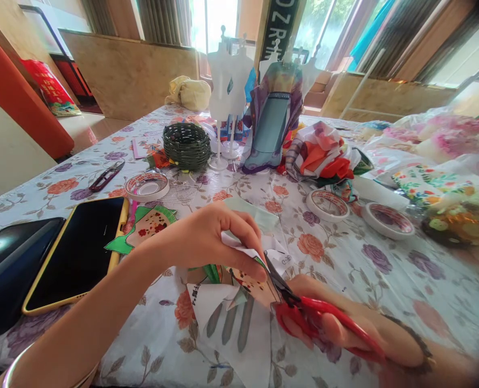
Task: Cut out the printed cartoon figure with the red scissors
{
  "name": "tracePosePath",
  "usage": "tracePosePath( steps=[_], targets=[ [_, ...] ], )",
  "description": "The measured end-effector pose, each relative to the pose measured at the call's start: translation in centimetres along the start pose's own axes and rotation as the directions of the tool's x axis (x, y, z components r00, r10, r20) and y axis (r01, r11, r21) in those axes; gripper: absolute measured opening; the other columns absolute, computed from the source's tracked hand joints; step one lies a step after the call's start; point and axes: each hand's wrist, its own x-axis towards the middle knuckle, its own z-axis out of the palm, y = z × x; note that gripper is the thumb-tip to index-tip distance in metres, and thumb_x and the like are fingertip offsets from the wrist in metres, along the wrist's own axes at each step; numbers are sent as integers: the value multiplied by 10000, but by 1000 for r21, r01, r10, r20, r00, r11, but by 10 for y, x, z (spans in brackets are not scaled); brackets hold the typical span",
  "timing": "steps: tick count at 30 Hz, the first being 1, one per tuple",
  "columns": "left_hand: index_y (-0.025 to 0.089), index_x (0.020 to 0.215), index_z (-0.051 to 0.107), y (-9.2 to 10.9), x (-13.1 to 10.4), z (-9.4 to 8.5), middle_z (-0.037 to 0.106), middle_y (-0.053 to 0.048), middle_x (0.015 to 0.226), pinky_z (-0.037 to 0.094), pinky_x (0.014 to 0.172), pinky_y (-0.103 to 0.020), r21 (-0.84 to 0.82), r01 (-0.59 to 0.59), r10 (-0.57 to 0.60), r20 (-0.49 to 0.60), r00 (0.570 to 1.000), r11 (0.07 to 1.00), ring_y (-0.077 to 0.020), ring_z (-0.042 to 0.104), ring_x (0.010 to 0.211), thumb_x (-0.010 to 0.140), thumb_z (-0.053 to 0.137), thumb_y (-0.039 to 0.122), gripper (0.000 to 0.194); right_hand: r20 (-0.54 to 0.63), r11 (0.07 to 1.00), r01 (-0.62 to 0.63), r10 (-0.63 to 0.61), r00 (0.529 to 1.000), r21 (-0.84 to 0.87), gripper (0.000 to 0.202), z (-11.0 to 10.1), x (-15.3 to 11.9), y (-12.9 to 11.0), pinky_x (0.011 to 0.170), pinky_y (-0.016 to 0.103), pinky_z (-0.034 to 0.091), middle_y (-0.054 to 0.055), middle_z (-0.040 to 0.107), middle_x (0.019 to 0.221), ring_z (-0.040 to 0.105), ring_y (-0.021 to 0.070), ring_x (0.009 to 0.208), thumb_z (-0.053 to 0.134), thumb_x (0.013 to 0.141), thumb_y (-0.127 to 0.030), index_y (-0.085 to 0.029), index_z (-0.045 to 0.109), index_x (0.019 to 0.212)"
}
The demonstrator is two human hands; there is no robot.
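My left hand [219, 231] pinches a printed piece of paper or fabric [257, 288], peach with dark red spots and a green edge. Red-handled scissors [320, 306] are gripped in my right hand [340, 328]. Their dark blades lie at the right edge of the printed piece, and how far they are parted is hard to see. Under my hands rests a white sheet [231, 323] with grey stripes, partly covered by the piece. A similar cut-out [154, 229] with green borders lies behind my left forearm.
Two phones, one dark [16, 275] and one yellow-cased [77, 253], lie at left. Thread snips [106, 177], a tape roll [146, 185] and a dark woven basket [186, 145] sit behind. White dress forms [231, 81], bundled fabric [324, 153] and more tape rolls [328, 206] stand across the flowered tablecloth.
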Motion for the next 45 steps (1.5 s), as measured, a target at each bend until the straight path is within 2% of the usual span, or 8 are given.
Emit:
tracePosePath(
  steps=[9,14,16,21,31,34,38,45],
  targets=[
    [203,705,781,-1,0,-1,651,15,676,460,699,-216,1,-10,10,0,1000,1000,-124,612,773,656,843,218,81,-12,1000,6,-6,1000,-1,662,-1,1,8,519,274,283,-16,387,651,326,136,569,306,770,-872,-220,378,684],
    [191,705,779,-1,0,-1,678,2,765,460,691,-213,-1,-24,24,-7,1000,1000,-116,615,764,649,847,208,90,-1,998,-28,28,1000,63,657,0,-2,9,475,267,235,-36,339,602,277,120,518,366,747,-875,-224,348,660],
    [190,710,780,-1,0,-1,683,0,775,462,694,-210,0,-27,27,-6,1000,1000,-116,616,771,654,844,202,86,-32,997,-3,5,999,73,637,0,-2,8,491,267,251,-33,354,612,305,122,533,368,777,-849,-222,354,666],
    [190,706,777,0,0,0,664,13,764,457,698,-201,-8,-21,21,1,1000,1000,-106,614,772,662,839,207,79,44,991,109,-113,993,82,624,-2,2,14,489,254,260,-38,357,601,314,108,524,358,826,-810,-210,353,653],
    [195,701,773,-1,0,0,647,30,757,455,694,-191,-20,-20,20,-4,1000,1000,-91,608,757,653,837,170,83,0,992,52,-53,999,116,666,-1,-3,38,466,253,280,-28,443,592,370,115,509,381,759,-864,-204,470,721],
    [193,708,773,-1,0,0,653,30,769,461,700,-192,-34,-23,23,-3,1000,999,-92,612,764,648,838,160,94,9,987,63,-65,998,148,646,-1,1,32,436,242,257,-36,425,569,351,102,480,436,753,-847,-205,444,685],
    [191,700,772,-1,-1,0,655,29,760,465,710,-198,-33,-14,13,-5,1000,999,-101,614,781,644,838,150,96,15,984,145,-148,989,107,633,-3,6,16,452,240,235,-40,371,563,309,92,485,423,803,-806,-202,375,616],
    [208,712,780,-1,0,0,646,32,738,455,708,-202,-26,-28,28,-14,1000,999,-98,607,763,660,835,176,81,8,993,36,-37,999,117,636,-1,3,0,439,251,182,-36,351,598,245,103,493,404,766,-840,-218,365,643]
  ],
)
